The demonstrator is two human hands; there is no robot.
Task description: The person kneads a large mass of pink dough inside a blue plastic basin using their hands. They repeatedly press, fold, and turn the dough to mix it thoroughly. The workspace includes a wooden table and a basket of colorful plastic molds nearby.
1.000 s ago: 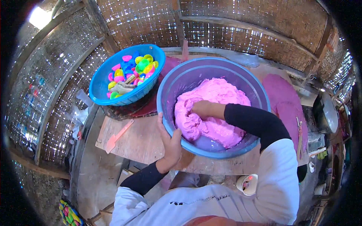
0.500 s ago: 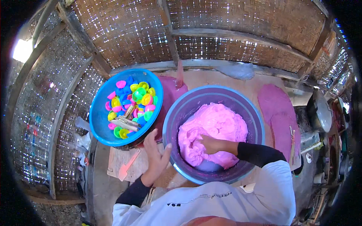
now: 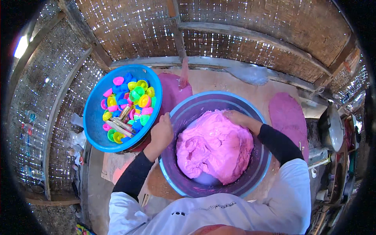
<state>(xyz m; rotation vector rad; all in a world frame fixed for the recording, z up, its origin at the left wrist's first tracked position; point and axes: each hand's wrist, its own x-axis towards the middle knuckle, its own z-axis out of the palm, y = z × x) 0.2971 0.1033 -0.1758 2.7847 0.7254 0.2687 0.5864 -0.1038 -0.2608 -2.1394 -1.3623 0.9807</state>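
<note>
A large mass of soft, sticky pink dough [image 3: 211,145] fills much of a wide purple-grey basin [image 3: 188,103] in front of me. At the basin's left edge my left hand [image 3: 162,131] is closed round the rim. Inside, my right hand [image 3: 238,118] curls over the far right side of the dough, with its fingertips partly hidden against it. A deep hollow shows in the dough's left part.
Left of the basin stands a tilted blue tub [image 3: 91,135] of small coloured plastic cups and some wooden sticks [image 3: 120,127]. Pinkish sheets [image 3: 288,119] lie on the boards. A clear plastic bag [image 3: 250,74] rests by the woven wall, and a metal pan [image 3: 333,127] is at far right.
My left hand has gone from open beside the basin to closed on its rim. My right hand has moved from the dough's middle to its far right side. The view has shifted slightly.
</note>
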